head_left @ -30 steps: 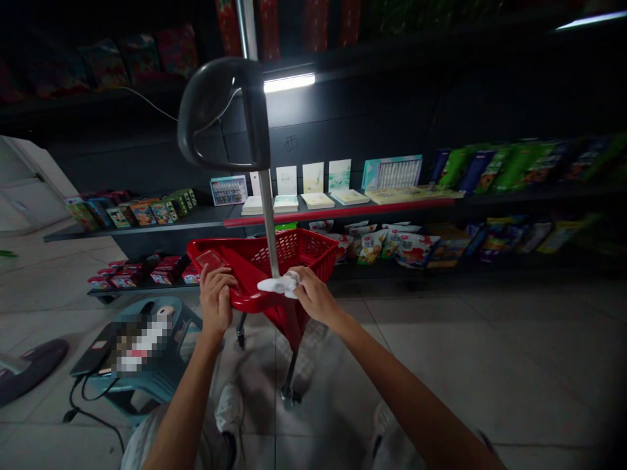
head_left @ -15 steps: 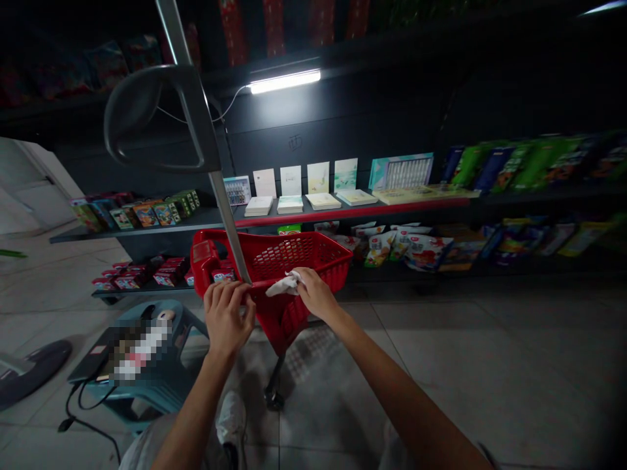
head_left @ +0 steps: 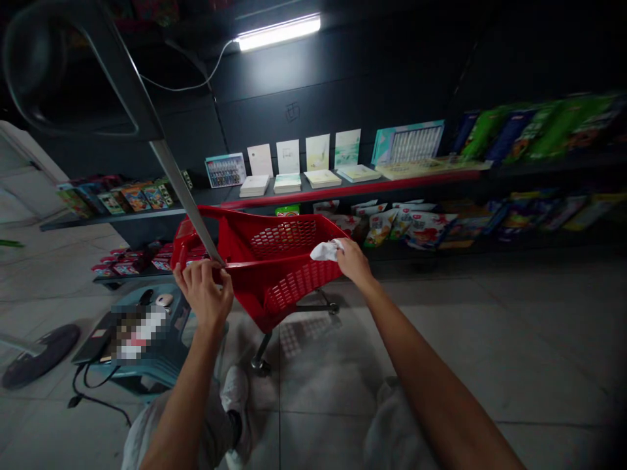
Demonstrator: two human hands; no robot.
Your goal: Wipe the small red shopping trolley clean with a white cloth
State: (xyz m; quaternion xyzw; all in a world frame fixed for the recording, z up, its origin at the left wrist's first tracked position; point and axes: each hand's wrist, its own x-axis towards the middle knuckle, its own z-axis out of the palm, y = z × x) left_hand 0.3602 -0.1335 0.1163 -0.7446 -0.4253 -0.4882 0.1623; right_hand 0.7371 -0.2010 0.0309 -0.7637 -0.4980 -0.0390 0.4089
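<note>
A red plastic shopping cart (head_left: 247,287) with mesh sides stands in front of me on metal legs with casters. My left hand (head_left: 208,294) has its fingers curled over the cart's near rim, beside the foot of a grey metal pole (head_left: 179,186). That pole leans up to the left and ends in a dark loop handle (head_left: 142,117). Bunched in my right hand (head_left: 353,261) is a white cloth (head_left: 324,250), at the rim towards the right end of the basket. The fingertips behind the cloth are partly hidden.
Behind the cart, a dark shelf (head_left: 313,194) carries booklets and boxed sets, with snack bags (head_left: 424,228) below. A lit tube lamp (head_left: 279,32) hangs above. At my left is a blue-grey stool (head_left: 164,365) with devices and cables; a round stand base (head_left: 42,356) lies beyond.
My right hand has slid the cloth to the right along the basket rim. The cart appears turned, with more of its near side showing. My left hand stays at the rim by the pole.
</note>
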